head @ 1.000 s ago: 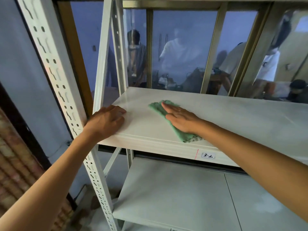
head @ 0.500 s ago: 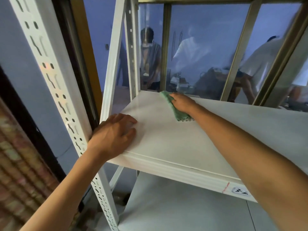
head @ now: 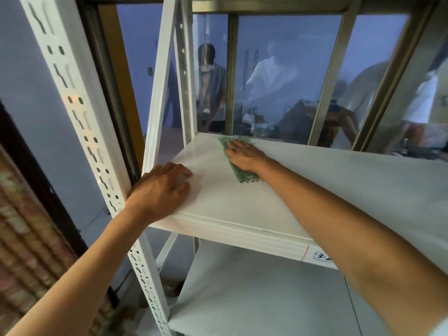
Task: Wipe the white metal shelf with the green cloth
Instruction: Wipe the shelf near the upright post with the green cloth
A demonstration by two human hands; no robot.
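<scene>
Looking from near to far, I see first my left hand (head: 161, 190) at the front left corner of the white metal shelf (head: 327, 190). It lies flat, palm down, the fingers a little spread and pointing inward over the surface, pinching nothing. I judge it only steadies me, close beside the perforated upright post (head: 80, 122).

Farther in, my right hand (head: 244, 155) reaches across the shelf and presses flat on the green cloth (head: 238, 172). Its fingers are extended and close together, pointing toward the back left corner. The cloth lies under the palm: one end shows past the fingertips at the rear edge of the shelf, the other sticks out near the wrist, toward me. So its long axis runs roughly front to back, along the hand.

The cloth is now at the far left part of the shelf, touching the rear edge. Most of the bare surface lies to the right of the hand and in front of it. I think the next stroke should go that way, and the right hand is the nearer one.

Behind the shelf is a window (head: 286, 76) with people visible in the glass.
</scene>
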